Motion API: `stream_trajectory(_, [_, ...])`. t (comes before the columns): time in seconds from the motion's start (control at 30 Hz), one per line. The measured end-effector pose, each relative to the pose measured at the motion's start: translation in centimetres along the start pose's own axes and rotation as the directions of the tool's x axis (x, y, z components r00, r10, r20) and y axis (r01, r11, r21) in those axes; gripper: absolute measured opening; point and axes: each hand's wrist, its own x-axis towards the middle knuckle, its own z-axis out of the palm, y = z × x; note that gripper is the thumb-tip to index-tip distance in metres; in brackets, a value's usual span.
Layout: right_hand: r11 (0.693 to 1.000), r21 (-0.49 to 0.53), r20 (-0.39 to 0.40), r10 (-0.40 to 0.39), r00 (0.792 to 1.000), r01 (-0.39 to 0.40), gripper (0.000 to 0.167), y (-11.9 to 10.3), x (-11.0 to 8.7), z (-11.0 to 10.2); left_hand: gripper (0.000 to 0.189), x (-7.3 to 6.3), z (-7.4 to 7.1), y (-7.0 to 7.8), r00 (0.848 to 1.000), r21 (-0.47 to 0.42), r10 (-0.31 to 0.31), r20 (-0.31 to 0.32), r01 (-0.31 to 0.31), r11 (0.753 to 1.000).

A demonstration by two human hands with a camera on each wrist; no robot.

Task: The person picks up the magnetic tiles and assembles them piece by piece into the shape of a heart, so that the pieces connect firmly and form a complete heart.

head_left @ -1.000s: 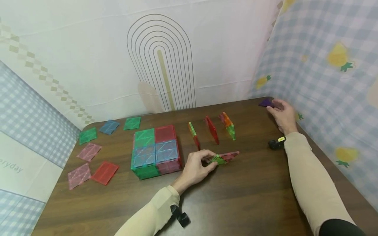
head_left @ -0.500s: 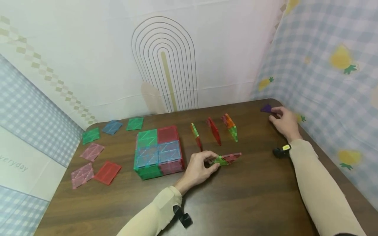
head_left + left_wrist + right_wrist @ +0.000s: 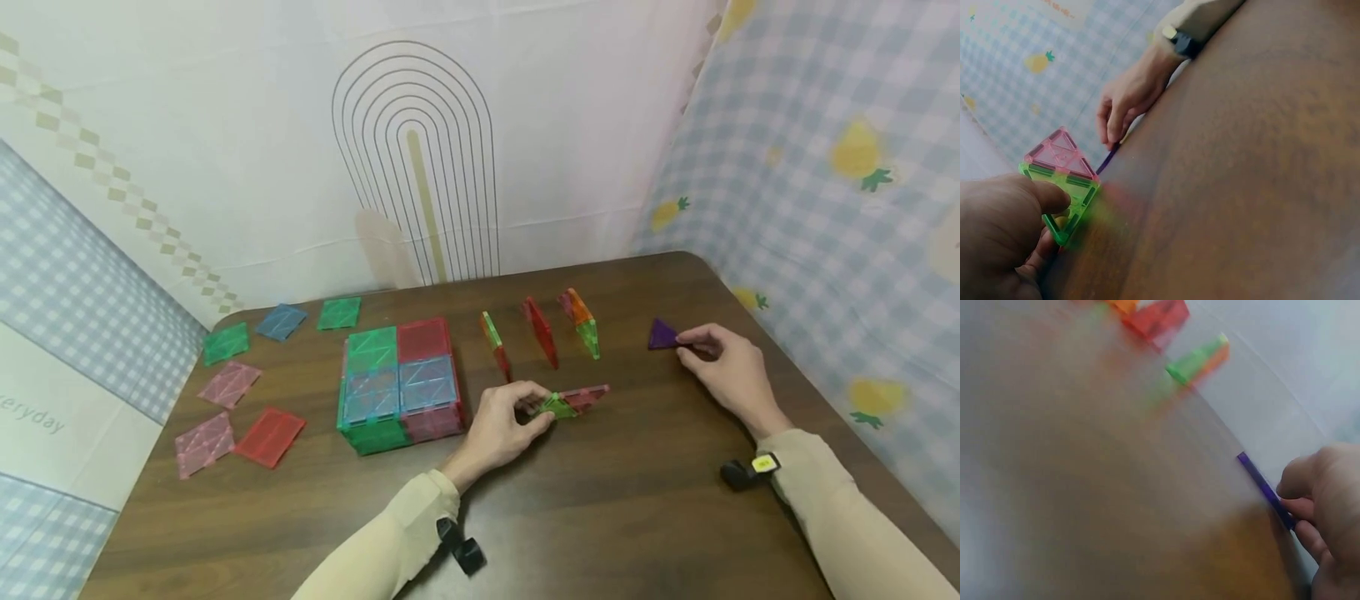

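My left hand (image 3: 501, 423) pinches a green triangular magnetic tile (image 3: 1072, 192) between thumb and fingers, holding it upright at the table. A pink triangular tile (image 3: 1062, 152) is joined to it along one edge, as the left wrist view shows. On the right side, my right hand (image 3: 727, 371) pinches a purple triangular tile (image 3: 662, 335) by its corner. In the right wrist view that purple tile (image 3: 1264, 489) appears nearly edge-on at the fingertips. Left of my left hand stands a box of coloured square tiles (image 3: 399, 385).
Behind the left hand stand a thin green-and-red tile pair (image 3: 495, 343), a red piece (image 3: 541, 332) and an orange-and-green piece (image 3: 582, 322). Loose square tiles, among them a red one (image 3: 271, 437) and a blue one (image 3: 281, 322), lie at the left. Cloth (image 3: 810, 167) borders the table.
My right hand has drawn the purple tile from the far right corner toward me and slightly left. The left hand keeps its hold on the green tile in the same place.
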Motion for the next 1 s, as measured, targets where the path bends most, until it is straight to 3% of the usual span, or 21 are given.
stream_trajectory(0.2, [0.999, 0.029, 0.044, -0.033, 0.998, 0.032, 0.012, -1.6, -2.4, 0.2, 0.015, -0.1, 0.1, -0.1, 1.0, 0.002, 0.001, -0.011, -0.001, 1.0])
stream_trajectory(0.43, [0.995, 0.076, 0.169, -0.083, 0.982, 0.071, 0.024, -2.7, -2.7, 0.0, 0.015, 0.0, 0.0, -0.1, 1.0, -0.003, 0.003, -0.009, -0.003, 1.0])
stream_trajectory(0.6, [0.991, 0.041, 0.318, -0.136, 0.938, 0.13, 0.06, -3.3, -2.7, -0.5, 0.016, 0.0, 0.2, -0.1, 1.0, -0.001, 0.009, -0.005, -0.009, 1.0])
stream_trajectory(0.7, [0.99, 0.026, 0.383, -0.135, 0.914, 0.136, 0.069, -3.7, -2.7, -0.8, 0.016, 0.1, 0.1, 0.0, 1.0, -0.003, 0.009, -0.004, -0.009, 1.0])
stream_trajectory(0.83, [0.991, 0.064, 0.374, -0.135, 0.918, 0.119, 0.055, -3.9, -2.6, -0.4, 0.015, 0.1, 0.0, 0.1, 1.0, -0.009, 0.014, -0.009, -0.014, 1.0])
stream_trajectory(1.0, [0.962, 0.209, 0.332, -0.237, 0.913, 0.174, 0.024, -4.6, -3.1, 1.2, 0.015, 0.0, 0.0, 0.0, 1.0, -0.005, 0.021, -0.011, -0.021, 1.0])
